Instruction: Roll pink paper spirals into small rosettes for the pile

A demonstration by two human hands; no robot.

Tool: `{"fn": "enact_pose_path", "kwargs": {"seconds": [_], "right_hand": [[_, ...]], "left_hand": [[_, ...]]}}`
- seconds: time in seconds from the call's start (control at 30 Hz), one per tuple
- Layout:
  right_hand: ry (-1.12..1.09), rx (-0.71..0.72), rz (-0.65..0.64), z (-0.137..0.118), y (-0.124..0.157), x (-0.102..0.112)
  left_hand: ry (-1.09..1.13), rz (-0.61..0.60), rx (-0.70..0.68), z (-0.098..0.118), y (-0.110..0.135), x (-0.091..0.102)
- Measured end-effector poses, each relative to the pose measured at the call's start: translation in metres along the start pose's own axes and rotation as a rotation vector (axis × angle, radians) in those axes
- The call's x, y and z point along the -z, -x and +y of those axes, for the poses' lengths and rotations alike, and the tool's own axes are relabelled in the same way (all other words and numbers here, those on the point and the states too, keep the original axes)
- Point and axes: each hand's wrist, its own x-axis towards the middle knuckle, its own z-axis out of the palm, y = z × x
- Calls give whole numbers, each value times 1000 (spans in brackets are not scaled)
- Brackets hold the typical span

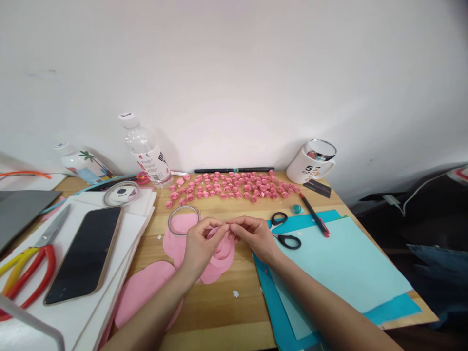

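**Strip may tear**

We pinch the pink spiral-cut paper strip (224, 243) at mid-desk between left hand (199, 246) and right hand (256, 236), fingertips closed on it. An uneven pull could rip it; a stray wrist might tip the clear glass jar (183, 219) just beyond.

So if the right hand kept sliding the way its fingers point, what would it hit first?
Most likely the left hand: the right hand points leftward at it, and both pinch the pink paper between them. Depth is hard to judge.
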Motion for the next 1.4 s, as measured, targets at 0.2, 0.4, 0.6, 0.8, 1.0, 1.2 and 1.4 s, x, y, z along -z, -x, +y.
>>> {"fn": "enact_pose_path", "kwargs": {"seconds": [0.2,0.4,0.6,0.8,1.0,1.2,1.4], "right_hand": [[-124,-30,31,1,0,1],[-155,-68,86,1,-1,1],[-140,-75,99,2,0,1],[-138,-68,123,1,0,1],[-141,-69,132,1,0,2],[-127,-56,134,2,0,3],[-128,-62,145,1,1,2]], "left_hand": [[34,-16,27,2,0,-1],[33,-32,26,3,-2,0],[17,-12,26,1,-2,0],[32,-17,6,-1,-1,0],[7,-31,49,2,0,1],[-3,-30,46,3,0,2],[-6,-39,27,3,0,2]]}}
